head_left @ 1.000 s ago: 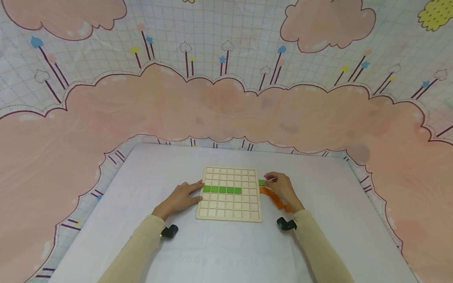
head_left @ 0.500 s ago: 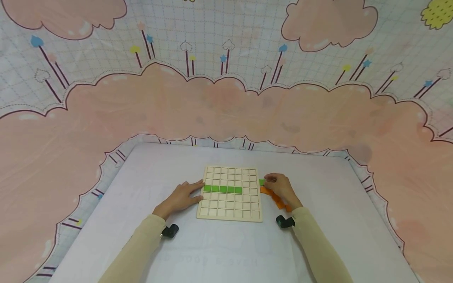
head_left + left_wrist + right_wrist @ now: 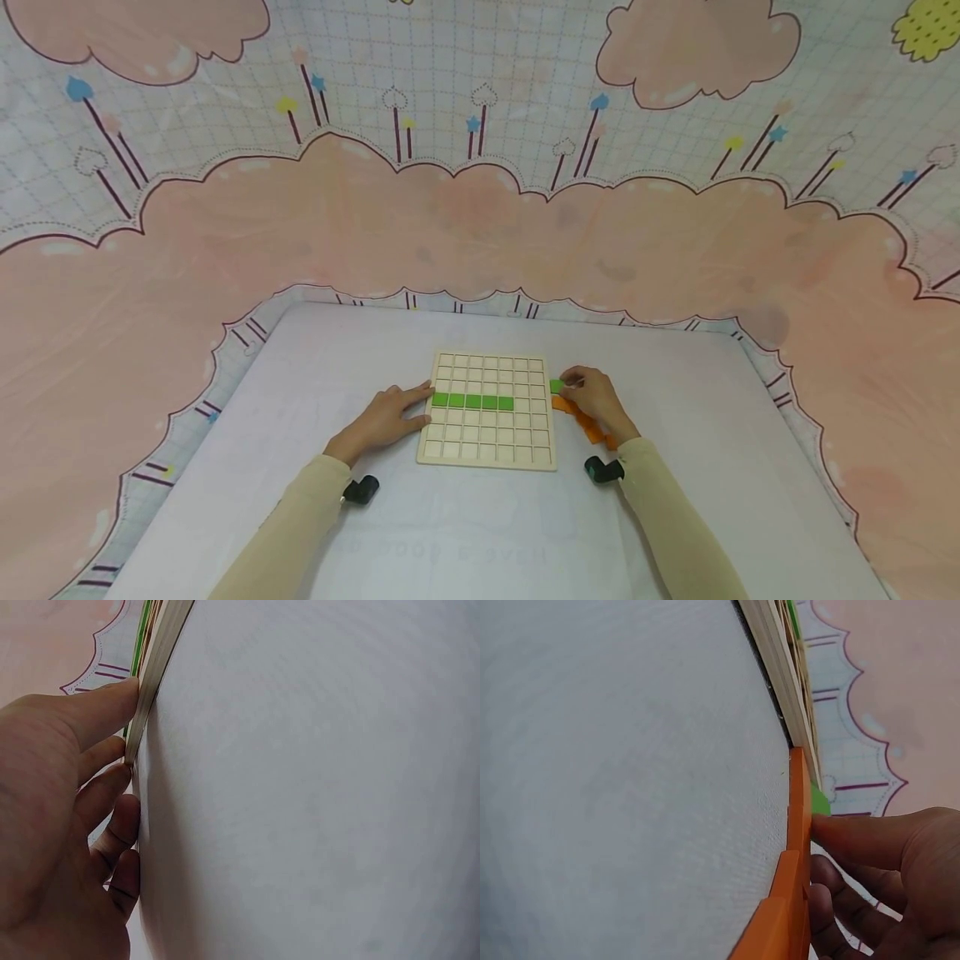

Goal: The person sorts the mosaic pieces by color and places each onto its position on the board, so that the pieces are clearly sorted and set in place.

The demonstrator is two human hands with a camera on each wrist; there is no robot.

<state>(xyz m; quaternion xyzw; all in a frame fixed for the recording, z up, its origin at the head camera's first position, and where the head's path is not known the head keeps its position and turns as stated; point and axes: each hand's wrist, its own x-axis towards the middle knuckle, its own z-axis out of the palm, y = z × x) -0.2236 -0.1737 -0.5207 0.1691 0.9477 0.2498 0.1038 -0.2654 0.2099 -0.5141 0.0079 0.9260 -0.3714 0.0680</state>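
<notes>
A pale wooden board (image 3: 486, 454) with a grid of square cells lies flat on the table. A row of several green tiles (image 3: 473, 402) fills cells across its middle, starting from the left. My left hand (image 3: 381, 419) rests against the board's left edge, thumb and forefinger spread apart; the left wrist view shows the thumb touching the board's side (image 3: 154, 675). Beyond the right edge, my right hand (image 3: 592, 393) pinches a loose green tile (image 3: 556, 387) with its thumb and fingers. Its fingertips are partly hidden. Several orange tiles (image 3: 573, 410) lie in a line beneath and beside that hand.
A white cloth covers the table (image 3: 465, 533). Behind and around it hangs a printed curtain (image 3: 480, 225) with clouds. Each wrist carries a small black camera, one on the left wrist (image 3: 362, 490) and one on the right wrist (image 3: 604, 470).
The right hand and wrist have shifted very slightly, staying at the loose green tile. The left hand and the row of tiles stay as they were.
</notes>
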